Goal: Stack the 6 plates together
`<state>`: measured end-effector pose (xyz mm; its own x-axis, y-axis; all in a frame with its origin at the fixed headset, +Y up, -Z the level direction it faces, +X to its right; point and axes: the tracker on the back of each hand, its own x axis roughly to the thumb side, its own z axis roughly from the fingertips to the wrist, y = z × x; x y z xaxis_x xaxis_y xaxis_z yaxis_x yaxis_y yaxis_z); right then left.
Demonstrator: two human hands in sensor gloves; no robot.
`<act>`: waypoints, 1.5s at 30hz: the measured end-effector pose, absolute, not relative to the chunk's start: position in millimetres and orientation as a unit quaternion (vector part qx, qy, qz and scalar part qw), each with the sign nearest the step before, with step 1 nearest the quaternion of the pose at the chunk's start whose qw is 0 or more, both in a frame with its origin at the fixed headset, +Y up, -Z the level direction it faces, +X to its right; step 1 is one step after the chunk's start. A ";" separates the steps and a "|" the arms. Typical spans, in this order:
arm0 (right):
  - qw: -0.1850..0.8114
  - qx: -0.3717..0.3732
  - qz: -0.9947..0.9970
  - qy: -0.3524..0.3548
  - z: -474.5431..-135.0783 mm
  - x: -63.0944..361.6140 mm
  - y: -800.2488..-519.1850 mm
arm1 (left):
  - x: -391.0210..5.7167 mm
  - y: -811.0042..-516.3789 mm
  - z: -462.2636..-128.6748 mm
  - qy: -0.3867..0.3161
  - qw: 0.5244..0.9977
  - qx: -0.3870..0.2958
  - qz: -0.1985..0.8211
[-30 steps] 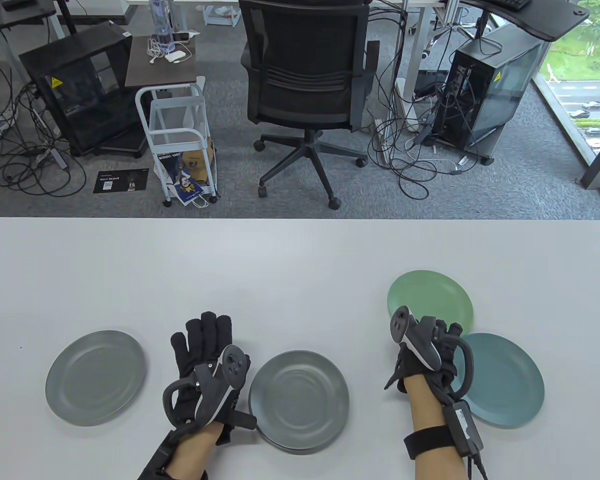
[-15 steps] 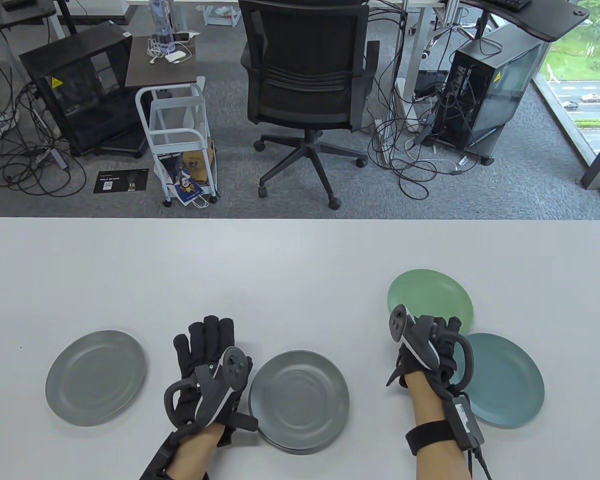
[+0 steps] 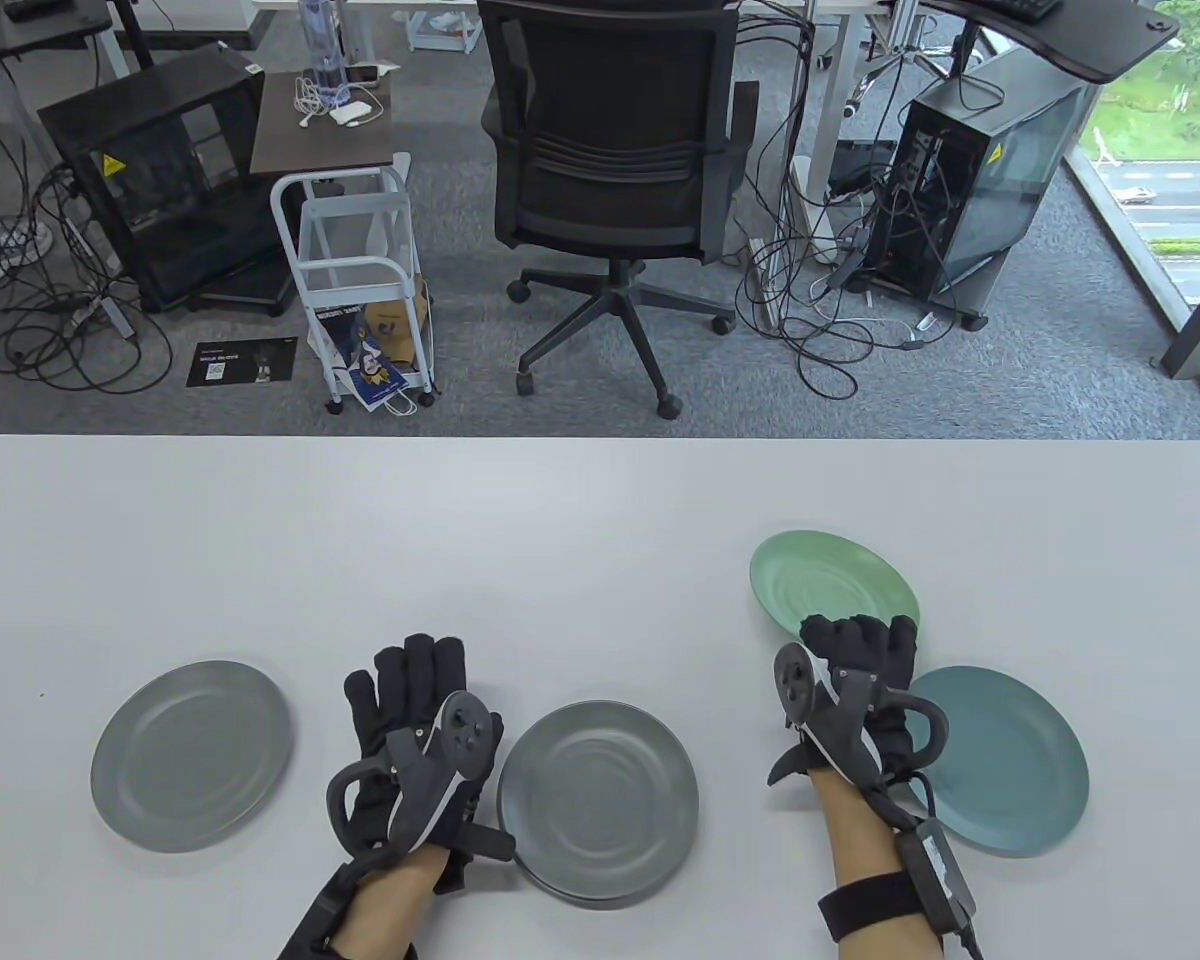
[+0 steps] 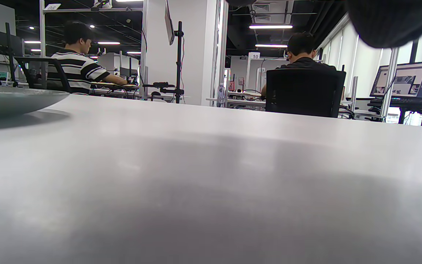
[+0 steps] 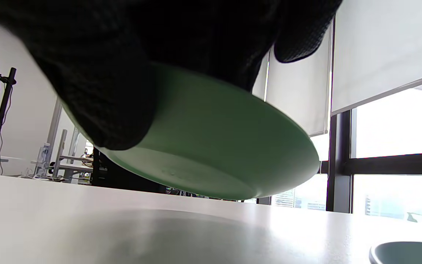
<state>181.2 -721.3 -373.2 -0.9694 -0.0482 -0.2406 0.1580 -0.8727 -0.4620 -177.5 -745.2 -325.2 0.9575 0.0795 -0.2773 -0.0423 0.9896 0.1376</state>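
Since the earlier frame the green plate (image 3: 828, 583) had shifted up and left in the table view and come off the table (image 3: 600, 520); the right wrist view showed its underside clear of the surface, tilted, far edge lower. Right hand (image 3: 850, 690) gripped its near rim, fingers (image 3: 865, 640) curled over the top edge, thumb (image 5: 104, 91) underneath. Left hand (image 3: 415, 745) had barely moved: lay flat on the table, lower centre-left, fingers spread, holding nothing, its thumb side just beside the grey stack (image 3: 598, 800) at lower centre. That stack showed more than one rim; exact count could not be told. Single grey plate (image 3: 192, 755) sat at lower left, well apart from the stack. Teal plate (image 3: 1005, 760) lay at lower right, just beside the right hand. Office chair (image 3: 615, 150) stood beyond the table's far edge, upper centre.
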 end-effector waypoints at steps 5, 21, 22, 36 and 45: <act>0.038 0.093 -0.960 0.263 -357.0 168.6 -713.2 | -176.6 -745.1 -325.0 0.142 0.987 0.066 0.030; 0.023 -0.017 -0.958 0.286 -332.2 124.8 -717.9 | -185.3 -746.4 -325.8 0.154 0.985 0.055 0.055; 0.024 -0.020 -0.957 0.287 -331.8 123.7 -718.1 | -185.9 -746.2 -325.8 0.155 0.985 0.055 0.058; 0.008 -0.108 -0.948 0.299 -319.2 87.2 -717.5 | -210.0 -732.9 -326.5 0.170 0.966 0.052 0.189; 0.007 -0.156 -0.938 0.311 -309.0 67.6 -714.2 | -225.9 -727.0 -327.2 0.180 0.941 0.048 0.283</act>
<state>67.6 -714.2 -309.0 -0.9512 -0.1102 0.2882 -0.0836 -0.8070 -0.5846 -225.9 -727.0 -327.2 0.7752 0.5493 -0.3119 -0.5147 0.8355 0.1924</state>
